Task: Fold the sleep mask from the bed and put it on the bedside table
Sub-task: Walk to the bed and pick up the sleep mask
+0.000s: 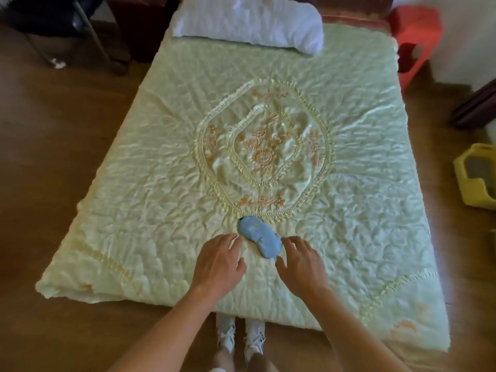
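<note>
Bed [161,210]: covered edge to edge by a pale green quilted spread with a ruffled oval and orange embroidered flowers at its middle. Seen from the foot end.

Pillow [249,21]: white, lying across the head of the bed, at the far edge.

Red stool [413,38]: plastic, standing on the floor beside the far right corner of the bed.

Yellow stool [475,175]: plastic, on the floor well to the right of the bed, partly cut off by the picture edge.

Chair [80,30]: dark, with metal legs, on the wooden floor beyond the far left corner.

Dark furniture piece [475,108]: at the right edge, only partly visible; what it is cannot be told.

Shoes [241,336]: white, on the floor just at the foot of the bed, between the two forearms.

Sleep mask [259,236]: light blue, lying flat and unfolded on the spread, just below the lower rim of the ruffled oval. Long axis runs diagonally, from far left to near right. Nothing lies on it or between it and the hands.

Left hand [217,264]: palm down, fingers spread apart, fingertips at or almost at the mask's left edge; holding nothing.

Right hand [300,264]: palm down, fingers spread apart, fingertips just beside the mask's near right end; holding nothing.
</note>
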Demonstrator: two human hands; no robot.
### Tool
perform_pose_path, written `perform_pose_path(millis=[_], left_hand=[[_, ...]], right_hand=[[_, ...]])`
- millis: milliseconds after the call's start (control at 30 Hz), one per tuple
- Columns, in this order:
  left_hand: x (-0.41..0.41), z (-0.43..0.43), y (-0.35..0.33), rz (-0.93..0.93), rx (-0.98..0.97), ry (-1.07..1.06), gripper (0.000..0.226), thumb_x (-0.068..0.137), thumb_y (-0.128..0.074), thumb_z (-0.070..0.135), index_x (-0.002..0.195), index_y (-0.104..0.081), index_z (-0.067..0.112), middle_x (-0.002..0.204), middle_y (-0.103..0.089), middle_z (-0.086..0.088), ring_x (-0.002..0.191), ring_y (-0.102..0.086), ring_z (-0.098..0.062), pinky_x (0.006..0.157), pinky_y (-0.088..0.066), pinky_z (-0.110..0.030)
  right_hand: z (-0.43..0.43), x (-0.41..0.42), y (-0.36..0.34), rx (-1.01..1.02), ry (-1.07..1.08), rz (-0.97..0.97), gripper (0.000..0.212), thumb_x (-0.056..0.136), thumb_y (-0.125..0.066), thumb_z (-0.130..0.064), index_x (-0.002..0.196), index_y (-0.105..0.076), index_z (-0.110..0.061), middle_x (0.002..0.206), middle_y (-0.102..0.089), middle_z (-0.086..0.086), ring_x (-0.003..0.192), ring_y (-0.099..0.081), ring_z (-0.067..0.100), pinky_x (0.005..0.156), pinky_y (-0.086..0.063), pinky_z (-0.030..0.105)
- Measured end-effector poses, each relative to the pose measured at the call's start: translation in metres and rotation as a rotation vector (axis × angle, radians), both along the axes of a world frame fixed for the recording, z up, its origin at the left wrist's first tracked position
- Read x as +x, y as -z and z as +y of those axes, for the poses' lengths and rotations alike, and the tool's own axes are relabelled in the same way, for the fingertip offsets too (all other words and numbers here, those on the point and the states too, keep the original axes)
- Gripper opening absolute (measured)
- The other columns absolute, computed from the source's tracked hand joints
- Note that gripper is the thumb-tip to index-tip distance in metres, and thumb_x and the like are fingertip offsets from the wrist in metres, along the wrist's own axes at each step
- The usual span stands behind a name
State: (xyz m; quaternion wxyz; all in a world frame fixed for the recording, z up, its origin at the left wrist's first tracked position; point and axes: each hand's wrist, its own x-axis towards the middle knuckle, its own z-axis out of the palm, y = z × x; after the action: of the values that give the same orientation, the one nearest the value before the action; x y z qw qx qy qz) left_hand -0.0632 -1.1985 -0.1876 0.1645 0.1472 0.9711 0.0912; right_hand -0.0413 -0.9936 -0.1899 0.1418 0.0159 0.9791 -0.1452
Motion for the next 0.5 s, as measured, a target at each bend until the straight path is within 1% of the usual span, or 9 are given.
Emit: perform_pose_path(millis=[67,133,200,267,333,400,433,500], left_hand=[[-0.013,0.000,0.029,0.006,-0.006,0.063,0.050,0.077,-0.068,0.035,0.122,-0.067,0.013,0.121,-0.070,-0.005,0.108,-0.066,-0.021,0.086,-0.055,-0.038],[-0.028,-0.002,0.067,0.022,-0.019,0.135,0.051,0.070,-0.075,0.033,0.116,-0.071,0.013,0.116,-0.072,-0.004,0.103,-0.068,-0.020,0.082,-0.057,-0.036],[-0.045,-0.004,0.111,0.010,-0.035,0.192,0.053,0.068,-0.077,0.030,0.117,-0.070,0.011,0.118,-0.071,-0.007,0.104,-0.068,-0.024,0.085,-0.057,-0.039],[-0.066,-0.005,0.156,-0.022,-0.082,0.233,0.056,0.066,-0.077,0.029,0.119,-0.069,0.010,0.122,-0.070,-0.011,0.108,-0.067,-0.027,0.090,-0.056,-0.043],[-0.084,-0.004,0.197,-0.077,-0.108,0.253,0.059,0.067,-0.075,0.029,0.123,-0.066,0.011,0.131,-0.066,-0.011,0.115,-0.063,-0.028,0.096,-0.053,-0.044],[-0.097,0.002,0.228,-0.095,-0.075,0.302,0.063,0.074,-0.068,0.028,0.134,-0.058,0.012,0.146,-0.053,-0.010,0.130,-0.052,-0.029,0.105,-0.045,-0.045],[-0.102,0.007,0.244,-0.096,-0.056,0.340,0.064,0.076,-0.065,0.026,0.137,-0.055,0.012,0.150,-0.049,-0.009,0.135,-0.047,-0.029,0.107,-0.043,-0.045],[-0.112,0.015,0.272,-0.059,-0.002,0.435,0.065,0.073,-0.068,0.024,0.135,-0.056,0.013,0.148,-0.050,-0.008,0.134,-0.047,-0.029,0.106,-0.045,-0.045]], right_hand=[[0.003,-0.006,0.029,0.017,0.017,-0.031,0.047,0.081,-0.077,-0.029,0.122,-0.066,-0.010,0.120,-0.072,0.012,0.099,-0.072,0.035,0.076,-0.059,0.045],[0.003,-0.015,0.062,0.035,0.020,-0.061,0.048,0.080,-0.077,-0.029,0.122,-0.065,-0.011,0.120,-0.072,0.012,0.102,-0.071,0.034,0.077,-0.059,0.046],[0.002,-0.024,0.100,0.041,0.011,-0.092,0.050,0.077,-0.079,-0.029,0.122,-0.065,-0.011,0.119,-0.072,0.011,0.101,-0.072,0.033,0.075,-0.060,0.046],[-0.001,-0.033,0.138,0.062,-0.004,-0.115,0.055,0.071,-0.082,-0.027,0.121,-0.065,-0.011,0.118,-0.072,0.011,0.095,-0.074,0.032,0.068,-0.061,0.043],[-0.006,-0.039,0.176,0.065,-0.020,-0.115,0.062,0.065,-0.084,-0.025,0.122,-0.066,-0.010,0.122,-0.071,0.013,0.096,-0.074,0.032,0.065,-0.061,0.041],[-0.009,-0.043,0.206,0.069,-0.014,-0.100,0.069,0.062,-0.086,-0.025,0.125,-0.066,-0.007,0.127,-0.070,0.014,0.101,-0.074,0.032,0.067,-0.062,0.041],[-0.010,-0.045,0.221,0.083,-0.009,-0.085,0.072,0.061,-0.088,-0.026,0.126,-0.065,-0.006,0.129,-0.069,0.015,0.105,-0.073,0.032,0.070,-0.063,0.041],[-0.012,-0.047,0.246,0.107,-0.009,-0.056,0.078,0.060,-0.089,-0.027,0.130,-0.063,-0.004,0.133,-0.067,0.017,0.116,-0.069,0.033,0.079,-0.062,0.042]])
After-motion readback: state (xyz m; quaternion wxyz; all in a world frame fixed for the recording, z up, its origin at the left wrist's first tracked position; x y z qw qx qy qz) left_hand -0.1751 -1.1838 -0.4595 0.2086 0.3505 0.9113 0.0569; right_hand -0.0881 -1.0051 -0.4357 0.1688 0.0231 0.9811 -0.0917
